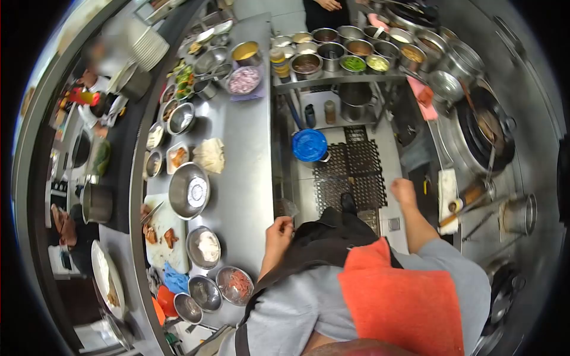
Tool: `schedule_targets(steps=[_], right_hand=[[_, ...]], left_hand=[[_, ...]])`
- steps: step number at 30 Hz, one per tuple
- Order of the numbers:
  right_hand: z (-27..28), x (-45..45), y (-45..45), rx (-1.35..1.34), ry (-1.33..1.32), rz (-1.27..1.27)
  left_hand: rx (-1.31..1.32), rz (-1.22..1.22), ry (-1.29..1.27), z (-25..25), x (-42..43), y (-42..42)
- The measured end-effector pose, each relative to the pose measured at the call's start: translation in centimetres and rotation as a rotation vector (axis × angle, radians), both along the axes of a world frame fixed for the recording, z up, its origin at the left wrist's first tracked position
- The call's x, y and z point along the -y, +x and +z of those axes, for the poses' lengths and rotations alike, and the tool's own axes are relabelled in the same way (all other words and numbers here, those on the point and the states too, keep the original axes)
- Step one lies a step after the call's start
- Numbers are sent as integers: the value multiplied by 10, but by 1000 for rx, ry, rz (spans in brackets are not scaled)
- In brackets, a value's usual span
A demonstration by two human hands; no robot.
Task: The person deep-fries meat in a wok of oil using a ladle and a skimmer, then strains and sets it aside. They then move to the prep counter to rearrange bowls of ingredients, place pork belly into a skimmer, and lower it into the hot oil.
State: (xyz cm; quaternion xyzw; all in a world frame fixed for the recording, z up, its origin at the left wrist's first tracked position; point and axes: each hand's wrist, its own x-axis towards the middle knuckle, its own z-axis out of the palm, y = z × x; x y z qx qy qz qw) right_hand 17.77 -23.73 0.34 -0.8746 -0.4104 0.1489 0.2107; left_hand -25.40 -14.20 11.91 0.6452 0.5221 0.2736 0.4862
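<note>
My left hand (278, 232) is loosely curled at the inner edge of the steel counter (240, 172), to the right of several metal bowls; no object shows in it. The hand's fingers are bent together. On the other side, my right hand (404, 191) hangs over the floor in a loose fist, left of a white folded cloth (447, 199), with nothing visible in it. Nearest my left hand lie a bowl of reddish pieces (236, 285) and a bowl with white stuff (205, 247). An orange cloth (401, 296) rests over my shoulder.
Pots and sauce containers crowd a shelf (332, 78) ahead. A blue-lidded bucket (309, 145) stands on the floor by a black mat (350, 172). Woks (487, 127) and ladles line the right side. A white cutting board (163, 237) holds cooked meat. Other people stand at left and ahead.
</note>
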Motion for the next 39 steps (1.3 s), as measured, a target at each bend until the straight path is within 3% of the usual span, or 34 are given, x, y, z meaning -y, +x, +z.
schedule_targets(steps=[5,7,9,12,14,15,17,18,20,22,23,25,26,28,33,36,39], right_hand=[[84,19,94,167,357,-339],[95,37,143,339,351,-448],[90,57,175,638,95,-562],[58,76,195,673,29,-602],[57,53,160,536,1,-401],[61,31,124,243,35,-415],[44,6,62,239,95,-56],[0,2,44,186,126,49],[-28,-18,-30,25,-276,67],[-122,-21,-79,11,-403,494],[-85,-36,-125,-59,-550,537],[-49,-66,-180,-146,-376,968],[-36,-80,-197,-137,-366,989],[-16,-104,-217,-256,-98,1106],[-21,-141,-188,-73,-228,938],[-50,-142,-151,56,-233,554],[-16,-119,-131,21,-192,551]], left_hand=[[-11,-119,32,-13,-38,21],[-31,-134,68,-11,-56,31],[-23,-167,71,10,-68,40],[-40,-177,86,8,-75,38],[-64,-159,70,8,-74,33],[-108,-151,48,3,-69,26],[-158,-127,27,-7,-56,10],[-212,-167,-8,-13,-48,2],[-265,-193,-50,-24,-34,-16],[-340,-217,-81,-27,-22,-28],[-351,-224,-69,-32,-17,-35],[-333,-172,-61,-28,-10,-45],[-308,-150,-64,-25,-6,-50],[-289,-82,-75,-20,3,-62],[-269,51,-87,-22,27,-94],[-286,85,-117,-25,38,-106],[-191,99,-208,-36,44,-104]])
